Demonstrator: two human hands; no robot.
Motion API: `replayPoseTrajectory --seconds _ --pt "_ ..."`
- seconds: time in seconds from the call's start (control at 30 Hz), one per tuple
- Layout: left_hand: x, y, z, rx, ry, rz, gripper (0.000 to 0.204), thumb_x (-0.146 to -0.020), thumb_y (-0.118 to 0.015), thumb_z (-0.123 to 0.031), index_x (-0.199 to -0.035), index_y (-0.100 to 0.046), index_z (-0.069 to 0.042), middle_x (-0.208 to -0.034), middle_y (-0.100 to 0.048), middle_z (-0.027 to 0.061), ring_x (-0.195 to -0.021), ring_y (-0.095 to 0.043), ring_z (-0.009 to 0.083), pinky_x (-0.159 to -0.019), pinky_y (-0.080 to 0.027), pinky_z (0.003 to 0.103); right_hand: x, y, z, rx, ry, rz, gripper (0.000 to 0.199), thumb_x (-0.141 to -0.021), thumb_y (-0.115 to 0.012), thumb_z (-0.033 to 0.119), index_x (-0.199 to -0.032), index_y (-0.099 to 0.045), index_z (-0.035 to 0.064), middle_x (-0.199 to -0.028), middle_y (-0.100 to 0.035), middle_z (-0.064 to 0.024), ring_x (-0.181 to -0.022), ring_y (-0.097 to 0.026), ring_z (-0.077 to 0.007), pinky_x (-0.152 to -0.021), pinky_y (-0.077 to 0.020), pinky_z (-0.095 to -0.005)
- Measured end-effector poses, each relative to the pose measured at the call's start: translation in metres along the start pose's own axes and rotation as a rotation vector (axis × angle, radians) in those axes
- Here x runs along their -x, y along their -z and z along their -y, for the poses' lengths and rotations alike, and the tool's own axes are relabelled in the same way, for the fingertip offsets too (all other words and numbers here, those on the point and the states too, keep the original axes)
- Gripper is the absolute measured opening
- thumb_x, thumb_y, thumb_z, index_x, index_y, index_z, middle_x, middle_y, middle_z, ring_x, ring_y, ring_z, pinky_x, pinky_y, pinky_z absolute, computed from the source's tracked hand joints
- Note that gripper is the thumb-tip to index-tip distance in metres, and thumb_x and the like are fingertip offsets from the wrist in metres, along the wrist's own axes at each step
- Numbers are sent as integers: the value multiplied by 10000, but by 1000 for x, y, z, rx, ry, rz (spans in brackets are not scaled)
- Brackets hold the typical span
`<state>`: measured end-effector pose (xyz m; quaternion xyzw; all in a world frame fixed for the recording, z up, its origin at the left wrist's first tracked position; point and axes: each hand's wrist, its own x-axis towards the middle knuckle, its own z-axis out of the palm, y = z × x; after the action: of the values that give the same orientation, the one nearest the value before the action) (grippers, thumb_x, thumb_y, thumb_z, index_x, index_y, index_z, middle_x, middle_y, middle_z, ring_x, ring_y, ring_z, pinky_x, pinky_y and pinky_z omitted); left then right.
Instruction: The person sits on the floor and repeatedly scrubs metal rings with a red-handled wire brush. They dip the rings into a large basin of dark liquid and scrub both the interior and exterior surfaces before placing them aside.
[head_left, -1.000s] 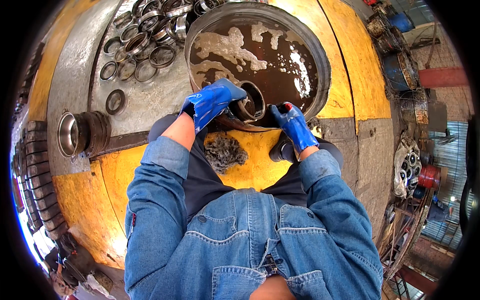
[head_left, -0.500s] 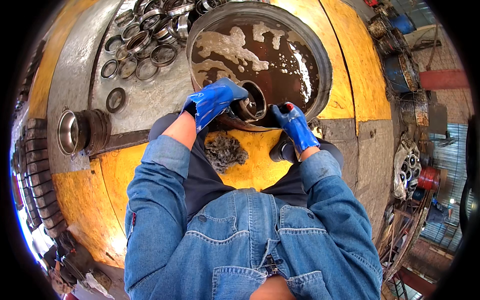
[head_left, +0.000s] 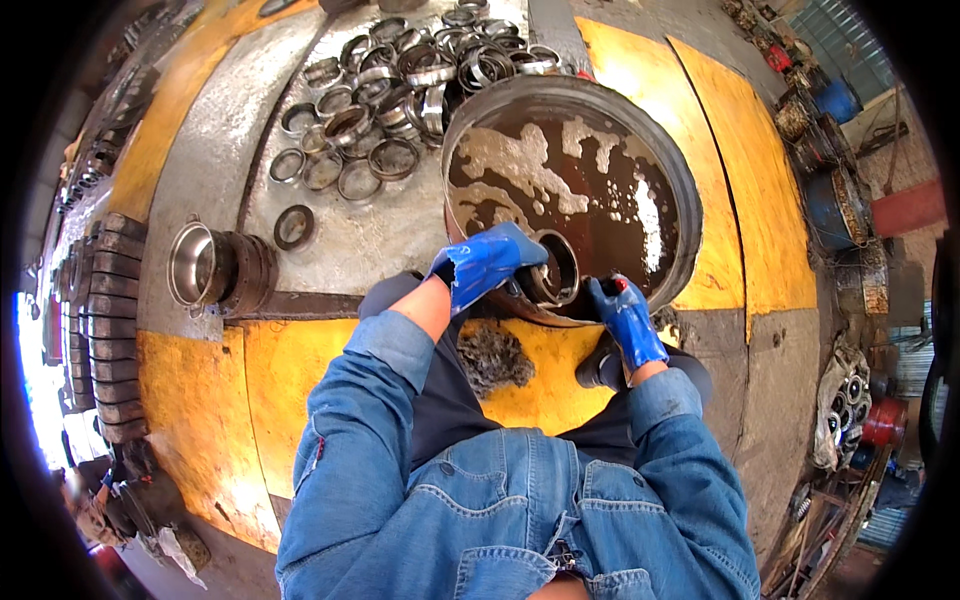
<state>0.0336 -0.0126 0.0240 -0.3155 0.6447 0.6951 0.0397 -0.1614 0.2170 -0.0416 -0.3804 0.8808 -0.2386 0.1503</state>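
Basin rim [head_left: 690,190] and ring pile [head_left: 400,90] hem the hands' room.

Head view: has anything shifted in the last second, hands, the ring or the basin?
Nothing visibly changed. The left hand and the right hand, both in blue gloves, still hold the metal ring at the near rim of the round basin of brown foamy liquid. The loose rings on the grey floor, the steel sleeve and the wire scrubber lie as before.

A grey-and-yellow floor [head_left: 300,370] carries a round basin [head_left: 690,200], scattered metal rings [head_left: 400,90] and a steel-wool wad [head_left: 497,357].
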Motion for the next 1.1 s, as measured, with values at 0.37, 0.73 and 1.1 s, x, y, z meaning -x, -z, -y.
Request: replayPoseTrajectory --seconds 0.37,0.73,1.1 --pt "-18 14 -1 -5 -17 -137 332 -870 -783 -225 -1033 -747 62 -823 -761 143 -598 -696 214 -493 -545 367 1 -2 5 -17 15 -63 424 -926 -727 454 -876 -703 34 -866 -712 -244 -865 -685 -469 -724 -535 -512" --pt "6 106 -131 472 -530 -483 432 -1087 -552 -390 -1284 -665 -22 -1130 -747 124 -960 -712 180 -917 -558 302 2 -13 -8 43 14 -141 394 -902 -751 451 -828 -666 74 -806 -697 -205 -828 -678 -443 -722 -537 -525" --pt "-17 -71 32 -640 -177 -456 355 -980 -569 -372 -1105 -739 -87 -1083 -751 201 -1056 -694 427 -951 -537 514 2 -11 -5 7 34 -115 360 -921 -755 406 -911 -748 46 -891 -738 -221 -862 -713 -433 -729 -560 -486"
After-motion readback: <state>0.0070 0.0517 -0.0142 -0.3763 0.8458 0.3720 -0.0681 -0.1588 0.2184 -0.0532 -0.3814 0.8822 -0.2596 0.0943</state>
